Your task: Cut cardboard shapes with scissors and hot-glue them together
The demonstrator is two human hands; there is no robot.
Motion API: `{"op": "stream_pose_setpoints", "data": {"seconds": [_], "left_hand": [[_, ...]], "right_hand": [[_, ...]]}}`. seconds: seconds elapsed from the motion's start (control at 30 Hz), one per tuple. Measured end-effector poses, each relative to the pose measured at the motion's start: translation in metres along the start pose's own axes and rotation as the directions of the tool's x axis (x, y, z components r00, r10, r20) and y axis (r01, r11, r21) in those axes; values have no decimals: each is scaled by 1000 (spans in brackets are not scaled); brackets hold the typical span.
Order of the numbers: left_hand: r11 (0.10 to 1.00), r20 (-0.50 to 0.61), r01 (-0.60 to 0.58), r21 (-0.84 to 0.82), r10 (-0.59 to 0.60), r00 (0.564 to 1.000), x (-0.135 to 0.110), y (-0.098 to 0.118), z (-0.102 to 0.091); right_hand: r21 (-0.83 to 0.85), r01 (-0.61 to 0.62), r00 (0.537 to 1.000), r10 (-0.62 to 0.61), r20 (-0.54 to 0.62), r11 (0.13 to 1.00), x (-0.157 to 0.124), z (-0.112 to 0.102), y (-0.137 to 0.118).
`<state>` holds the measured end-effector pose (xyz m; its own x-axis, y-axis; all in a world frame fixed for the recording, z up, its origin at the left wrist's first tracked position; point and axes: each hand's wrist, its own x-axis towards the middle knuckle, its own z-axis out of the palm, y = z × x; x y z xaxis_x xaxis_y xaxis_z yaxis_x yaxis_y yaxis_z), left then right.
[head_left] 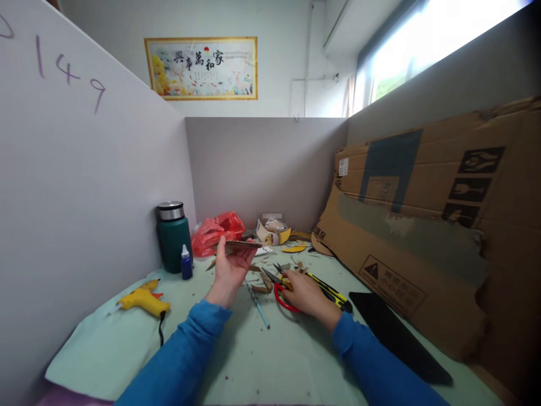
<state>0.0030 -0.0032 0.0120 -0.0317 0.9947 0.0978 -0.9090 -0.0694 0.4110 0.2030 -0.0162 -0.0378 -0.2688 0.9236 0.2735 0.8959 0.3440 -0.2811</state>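
My left hand is raised above the table, palm up, with its fingers closed on a thin piece of cardboard seen nearly edge-on. Low over the table, my right hand grips scissors with red handles; their blades point away to the left, slightly parted. Its fingers partly cover the handles. A yellow and black utility knife lies just right of that hand. Between my hands rests a light blue pencil-like stick, near several brown cardboard scraps.
At left are a yellow glue gun, a small blue bottle and a green flask. A red plastic bag sits at the back. Large cardboard leans on the right partition, with a black flat piece before it.
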Motion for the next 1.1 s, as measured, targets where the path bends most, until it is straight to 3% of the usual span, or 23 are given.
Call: {"op": "stream_pose_setpoints", "data": {"seconds": [0.1,0.23,0.47,0.57,0.63,0.7,0.83,0.9,1.1], "left_hand": [[1000,5,-10,-1,10,1000,0,1,1],[1000,49,-20,15,19,999,0,1,3],[998,45,-53,30,52,998,2,1,3],[997,54,-78,18,77,996,1,1,4],[995,78,-96,11,94,992,-1,1,5],[994,96,-105,14,104,990,-2,1,7],[990,135,-139,22,135,982,-6,1,10],[987,160,-157,15,153,975,-8,0,11],[990,166,-139,-29,142,976,-10,-4,12]], "right_hand": [[310,-124,991,130,-1,943,9,3,14],[783,-187,977,199,82,594,18,7,21],[934,-56,989,148,4,352,15,6,-1],[961,-70,997,58,57,269,6,5,-10],[973,-27,999,-10,31,231,-1,3,-15],[959,44,999,-43,-33,281,-5,0,-18],[813,186,981,-52,-190,552,-8,1,-21],[747,207,974,-59,-220,632,-7,5,-22],[752,214,969,-41,-242,624,-8,10,-25]]}}
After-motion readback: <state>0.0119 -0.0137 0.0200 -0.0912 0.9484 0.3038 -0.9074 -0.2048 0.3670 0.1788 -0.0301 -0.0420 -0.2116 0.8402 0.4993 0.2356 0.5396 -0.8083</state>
